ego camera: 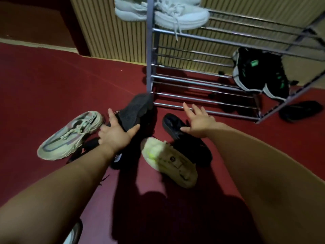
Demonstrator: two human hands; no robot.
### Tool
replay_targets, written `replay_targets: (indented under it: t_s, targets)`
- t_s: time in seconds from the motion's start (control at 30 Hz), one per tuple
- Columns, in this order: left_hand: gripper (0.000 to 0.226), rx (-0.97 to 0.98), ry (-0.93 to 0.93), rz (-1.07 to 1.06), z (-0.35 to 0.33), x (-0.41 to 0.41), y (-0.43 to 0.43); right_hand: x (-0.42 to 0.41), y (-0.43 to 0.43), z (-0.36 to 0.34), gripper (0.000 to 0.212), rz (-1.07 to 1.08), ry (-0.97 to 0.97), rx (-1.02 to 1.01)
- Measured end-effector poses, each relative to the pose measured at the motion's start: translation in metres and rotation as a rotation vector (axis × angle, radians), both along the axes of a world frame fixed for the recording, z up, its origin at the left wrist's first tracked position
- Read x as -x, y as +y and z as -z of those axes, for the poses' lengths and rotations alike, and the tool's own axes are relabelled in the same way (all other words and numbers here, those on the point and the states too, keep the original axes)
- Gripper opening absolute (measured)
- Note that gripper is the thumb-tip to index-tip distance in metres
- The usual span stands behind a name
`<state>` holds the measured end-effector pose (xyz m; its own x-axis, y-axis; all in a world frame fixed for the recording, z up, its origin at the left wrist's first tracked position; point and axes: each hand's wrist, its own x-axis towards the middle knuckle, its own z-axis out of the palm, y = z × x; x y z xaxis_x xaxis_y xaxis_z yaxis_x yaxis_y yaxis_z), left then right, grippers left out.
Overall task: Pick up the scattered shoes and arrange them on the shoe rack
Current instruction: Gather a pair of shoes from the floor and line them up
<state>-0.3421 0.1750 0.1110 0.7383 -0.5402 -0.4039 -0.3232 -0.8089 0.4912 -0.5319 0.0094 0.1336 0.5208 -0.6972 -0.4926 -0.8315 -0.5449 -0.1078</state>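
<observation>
- The left hand [114, 134] lies on a black shoe [135, 110] on the red floor [52, 85], in front of the left post of the rack [193, 81].
- Its index finger is straight and its thumb is spread to the right. The other fingers bend down at the left side of the shoe, and I cannot tell if they clamp it.
- The toe of this black shoe touches, or almost touches, the lowest corner of the rack.
- The right hand [198, 124] is held flat with the fingers apart and grips nothing. It is over the far end of a black sandal [171, 125], and the thumb is at the sandal's edge.
- A pale yellow shoe [168, 161] lies with the sole up, just beside the sandal, partly on top of another dark shoe [197, 148].
- A grey sneaker [70, 136] lies on its side on the floor, left of the left hand.
- A black slipper [300, 110] lies on the floor at the right end of the rack.
- Two white sneakers [181, 14] stand on the upper shelf at its left end. One of them hangs past the post, and a lace hangs down.
- A black pair with green marks [255, 74] stands on a lower shelf at the right.
- One more shoe [73, 233] shows at the bottom edge, mostly hidden by the left arm.
</observation>
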Motion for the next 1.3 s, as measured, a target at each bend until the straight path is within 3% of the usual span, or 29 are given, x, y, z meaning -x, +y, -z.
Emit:
replay_targets:
  t_s: [0.17,0.3,0.43,0.6,0.67,0.77,0.83,1.07,1.3]
  targets:
    - [0.114,0.035,0.125,0.111,-0.001,0.038,-0.023,0.033,0.0,0.021,0.092,-0.025,-0.046,-0.053]
    - [0.112,0.137,0.334,0.129,-0.01,0.068,-0.038,0.064,-0.02,0.026,0.106,-0.139,-0.046,-0.01]
    - [0.098,0.244,0.474,0.077,-0.022,0.107,-0.062,0.103,-0.053,0.017,0.123,-0.114,-0.103,0.015]
    - [0.098,0.348,0.757,0.101,-0.041,0.146,-0.102,0.151,-0.058,0.015,0.128,-0.206,-0.29,0.14]
    - [0.1,0.326,0.803,0.137,-0.045,0.16,-0.115,0.168,-0.061,0.015,0.129,-0.194,-0.319,0.245]
    - [0.053,0.303,0.97,0.202,-0.039,0.192,-0.133,0.203,-0.073,0.008,0.128,-0.206,-0.298,0.392]
    - [0.046,0.26,1.032,0.221,-0.034,0.208,-0.132,0.219,-0.074,0.006,0.128,-0.212,-0.267,0.427]
    - [0.057,0.159,1.101,0.247,-0.024,0.216,-0.126,0.223,-0.059,0.004,0.132,-0.324,-0.112,0.593]
    - [0.063,0.101,1.174,0.277,-0.03,0.209,-0.114,0.208,-0.043,0.015,0.124,-0.354,-0.221,0.697]
